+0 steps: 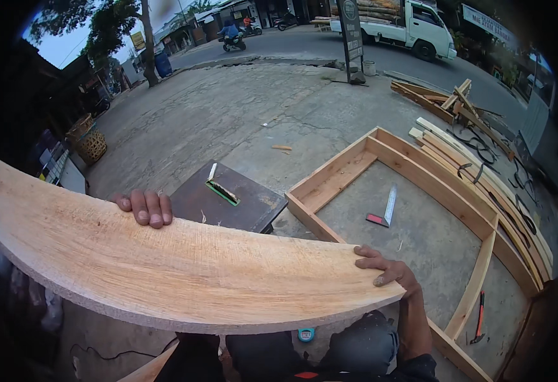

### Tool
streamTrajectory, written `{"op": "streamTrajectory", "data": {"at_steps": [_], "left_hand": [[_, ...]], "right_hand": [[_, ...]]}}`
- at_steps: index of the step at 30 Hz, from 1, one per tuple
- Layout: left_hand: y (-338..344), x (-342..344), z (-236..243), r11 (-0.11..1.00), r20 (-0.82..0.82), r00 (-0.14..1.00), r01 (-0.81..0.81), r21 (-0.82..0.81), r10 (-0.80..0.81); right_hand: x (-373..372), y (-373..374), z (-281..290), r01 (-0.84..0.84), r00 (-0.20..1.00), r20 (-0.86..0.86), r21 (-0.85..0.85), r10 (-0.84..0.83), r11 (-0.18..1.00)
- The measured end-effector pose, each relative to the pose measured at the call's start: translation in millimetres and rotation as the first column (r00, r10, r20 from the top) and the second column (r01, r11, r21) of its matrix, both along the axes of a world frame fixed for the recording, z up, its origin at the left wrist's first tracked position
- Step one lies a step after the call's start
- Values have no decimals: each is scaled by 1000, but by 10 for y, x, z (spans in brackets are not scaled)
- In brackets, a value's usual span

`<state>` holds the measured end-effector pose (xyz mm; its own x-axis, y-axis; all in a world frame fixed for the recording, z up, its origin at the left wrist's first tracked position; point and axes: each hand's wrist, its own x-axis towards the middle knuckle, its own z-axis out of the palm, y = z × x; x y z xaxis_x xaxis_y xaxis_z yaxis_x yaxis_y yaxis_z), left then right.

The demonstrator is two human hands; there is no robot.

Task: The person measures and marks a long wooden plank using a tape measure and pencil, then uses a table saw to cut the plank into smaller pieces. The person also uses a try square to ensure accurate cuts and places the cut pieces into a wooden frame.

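Observation:
A wide, pale wooden board lies across in front of me above my knees, its rough-sawn edges bent by the lens. My left hand curls its fingers over the board's far edge, left of the middle; its thumb side is partly hidden. At the right end, my right hand grips the corner with fingers on the upper face. Just beyond the board stands a dark, flat-topped table, and a small green-edged piece rests on it.
To the right, a wooden frame lies on the concrete, with a try square and an orange-handled hammer inside. Wood strips and black straps lie beyond. A tape measure is below the board. A white truck stands on the road.

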<state>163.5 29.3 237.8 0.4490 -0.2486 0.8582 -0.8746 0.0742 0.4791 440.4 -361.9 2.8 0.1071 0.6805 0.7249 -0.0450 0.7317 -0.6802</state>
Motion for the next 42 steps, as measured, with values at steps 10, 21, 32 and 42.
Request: {"op": "streamTrajectory", "data": {"at_steps": [10,21,32,42], "left_hand": [[-1646,2929,-469,475,-399,842,-536,-698,363],[-3318,4112,-383,755,-698,713,-419,-505,-71],[-3268,4918,-1428,664,-610,510,-96,-741,-607],[-3852,3599,-2686,725,-726,282,-131,-677,-627]], "right_hand": [[536,-1461,1258,664,655,595,-160,-466,730],[903,-1601,1579,998,45,502,17,-864,62],[-321,-2981,1595,868,70,928,-237,-365,-436],[-44,-1955,1414,768,62,997,-81,-52,-635]]}}
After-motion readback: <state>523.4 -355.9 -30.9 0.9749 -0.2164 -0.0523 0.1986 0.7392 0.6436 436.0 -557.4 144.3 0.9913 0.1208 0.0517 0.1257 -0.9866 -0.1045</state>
